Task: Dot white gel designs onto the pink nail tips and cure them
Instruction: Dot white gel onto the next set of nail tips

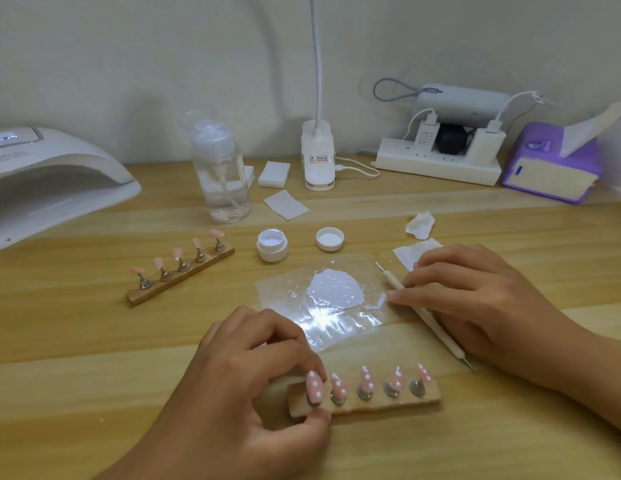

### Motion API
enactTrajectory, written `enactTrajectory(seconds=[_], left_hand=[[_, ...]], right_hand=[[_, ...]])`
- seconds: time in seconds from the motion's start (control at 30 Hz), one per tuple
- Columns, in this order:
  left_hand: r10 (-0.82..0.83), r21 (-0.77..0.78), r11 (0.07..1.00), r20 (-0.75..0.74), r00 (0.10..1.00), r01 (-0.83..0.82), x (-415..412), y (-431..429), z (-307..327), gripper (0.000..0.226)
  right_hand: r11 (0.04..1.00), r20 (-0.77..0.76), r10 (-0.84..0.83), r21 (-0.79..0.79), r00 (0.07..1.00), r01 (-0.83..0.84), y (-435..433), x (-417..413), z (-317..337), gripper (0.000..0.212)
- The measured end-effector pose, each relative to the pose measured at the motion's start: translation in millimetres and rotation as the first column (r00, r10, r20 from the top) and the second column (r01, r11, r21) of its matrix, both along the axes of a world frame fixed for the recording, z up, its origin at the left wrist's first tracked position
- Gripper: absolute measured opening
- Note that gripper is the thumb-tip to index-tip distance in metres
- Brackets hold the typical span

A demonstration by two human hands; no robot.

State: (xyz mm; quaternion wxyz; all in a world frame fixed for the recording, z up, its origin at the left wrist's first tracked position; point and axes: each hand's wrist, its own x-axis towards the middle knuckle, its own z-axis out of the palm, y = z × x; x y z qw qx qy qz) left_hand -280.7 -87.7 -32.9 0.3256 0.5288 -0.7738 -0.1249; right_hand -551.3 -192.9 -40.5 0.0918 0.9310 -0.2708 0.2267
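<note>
Pinching the left end of the near wooden stand [430, 398] with the left grip [253, 368], thumb below and fingers on top. Lying flat on the counter [94, 358], close in front, and carrying five white-dotted pink nail tips [367, 377] on metal pegs. Pinching the shaft of the dotting tool [447, 342] between thumb and forefinger of the right grip [475, 299], just right of the gel-smeared clear film [285, 289]. Sitting beyond: open jar of white gel [272, 244], its lid [330, 239], a second stand [181, 275] of plain pink tips [177, 252], and the curing lamp [52, 178] far left.
</note>
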Motion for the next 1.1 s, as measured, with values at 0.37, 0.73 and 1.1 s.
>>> enactTrajectory(seconds=[0.37, 0.73, 1.1], left_hand=[[-0.025, 0.004, 1.000, 0.005, 1.000, 0.025, 2.0, 0.9, 0.4, 0.011], [-0.032, 0.009, 0.999, 0.002, 0.999, 0.032, 2.6, 0.3, 0.0, 0.013], [-0.022, 0.003, 1.000, -0.002, 1.000, 0.022, 1.9, 1.2, 0.2, 0.011]], right_hand=[[1.000, 0.029, 0.010, -0.002, 1.000, -0.010, 1.3, -0.6, 0.3, 0.033], [0.999, 0.067, -0.008, 0.035, 0.998, 0.005, 1.9, -1.0, -0.4, 0.033], [0.998, 0.085, -0.013, 0.055, 0.996, 0.008, 4.1, -0.9, 2.1, 0.034]])
